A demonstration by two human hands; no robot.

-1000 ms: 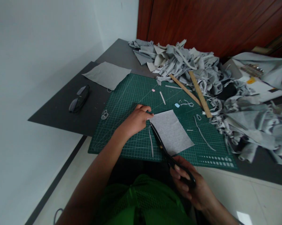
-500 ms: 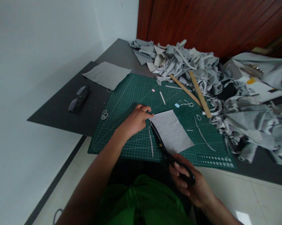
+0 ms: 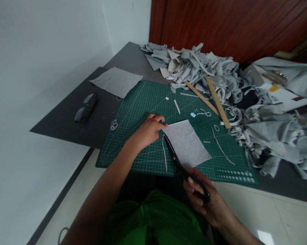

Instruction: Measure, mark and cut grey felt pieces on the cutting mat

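Note:
A light grey piece of fabric [image 3: 188,144] lies flat on a green cutting mat [image 3: 138,160]. My left hand [image 3: 150,128] rests at its far left corner, fingers curled, with the fingertips gripping that corner. Black scissors [image 3: 177,162] are in my right hand [image 3: 203,195], fingers through and around the handles. Their blades run along the fabric's left edge, tips close to my left fingertips; the blades look nearly closed. Beside them on the left, a thin cut strip [image 3: 164,154] lies on the mat.
Two wooden rulers [image 3: 218,102] lie at the mat's right rear. Grey fabric scraps [image 3: 194,64] are heaped behind, with more [image 3: 278,132] at right beside a white box [image 3: 260,80]. Glasses [image 3: 86,107] and a larger fabric sheet [image 3: 117,81] lie left. Blue chalk [image 3: 193,115] and thread bits dot the mat.
The scissor handles and my right hand have shifted slightly left, and the handles sit a little closer together. My left hand and the fabric stay in place.

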